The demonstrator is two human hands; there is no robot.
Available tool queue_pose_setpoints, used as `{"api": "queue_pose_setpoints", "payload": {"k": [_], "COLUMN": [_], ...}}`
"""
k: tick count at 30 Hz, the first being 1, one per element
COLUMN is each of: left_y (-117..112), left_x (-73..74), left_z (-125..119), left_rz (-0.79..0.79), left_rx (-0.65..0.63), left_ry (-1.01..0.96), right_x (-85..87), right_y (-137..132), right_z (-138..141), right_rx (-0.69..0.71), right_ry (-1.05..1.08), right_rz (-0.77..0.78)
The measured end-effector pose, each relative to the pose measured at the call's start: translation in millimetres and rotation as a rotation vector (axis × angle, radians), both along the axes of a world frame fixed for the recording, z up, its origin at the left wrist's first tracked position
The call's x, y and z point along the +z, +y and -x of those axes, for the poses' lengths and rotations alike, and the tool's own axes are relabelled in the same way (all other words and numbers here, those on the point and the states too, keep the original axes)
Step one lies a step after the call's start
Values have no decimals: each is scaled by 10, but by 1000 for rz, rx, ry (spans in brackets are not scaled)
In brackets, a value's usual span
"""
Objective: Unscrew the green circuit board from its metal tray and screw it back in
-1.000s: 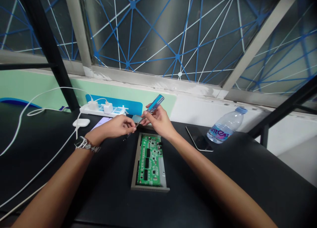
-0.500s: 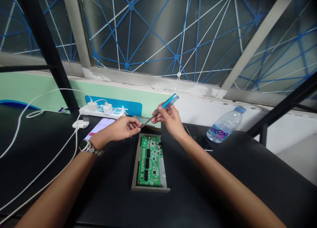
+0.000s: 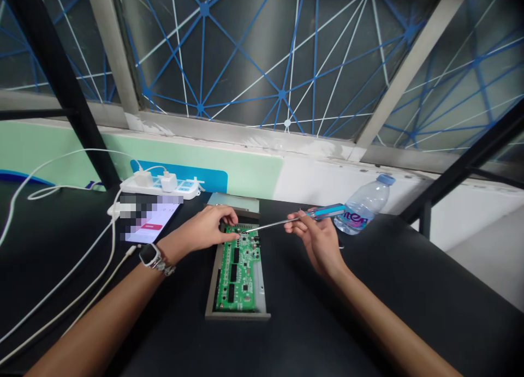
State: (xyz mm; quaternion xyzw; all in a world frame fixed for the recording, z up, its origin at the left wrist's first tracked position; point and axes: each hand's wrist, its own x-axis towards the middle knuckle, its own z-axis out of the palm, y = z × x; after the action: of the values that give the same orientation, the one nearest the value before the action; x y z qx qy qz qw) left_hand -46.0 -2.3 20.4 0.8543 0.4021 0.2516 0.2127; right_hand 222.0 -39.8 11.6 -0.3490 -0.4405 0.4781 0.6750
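Head view: the right hand (image 3: 321, 241) is gripping the screwdriver (image 3: 332, 210), which is covering part of the bottle (image 3: 370, 201). The left hand (image 3: 209, 227) is staying half-curled at the far end of the board (image 3: 239, 276), which is lying on the surface (image 3: 309, 322); whether it is pinching the indistinct tip, I cannot tell.

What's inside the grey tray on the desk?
The tray holds a green circuit board with black components. The left hand covers part of its far-left corner; whatever lies under the board can't be seen.
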Motion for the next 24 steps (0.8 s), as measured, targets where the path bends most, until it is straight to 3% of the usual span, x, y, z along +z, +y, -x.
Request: {"api": "queue_pose_setpoints", "payload": {"k": [14,24], "left_y": [-25,-48], "left_x": [3,-8], "left_z": [-64,-91], "left_rz": [-18,-38], "left_rx": [-98,-73], "left_ry": [45,65], "right_x": [26,33], "right_y": [-22,-44], "right_z": [0,15], "right_rx": [-16,-18], "right_ry": [19,-2], "right_rz": [-1,-46]}}
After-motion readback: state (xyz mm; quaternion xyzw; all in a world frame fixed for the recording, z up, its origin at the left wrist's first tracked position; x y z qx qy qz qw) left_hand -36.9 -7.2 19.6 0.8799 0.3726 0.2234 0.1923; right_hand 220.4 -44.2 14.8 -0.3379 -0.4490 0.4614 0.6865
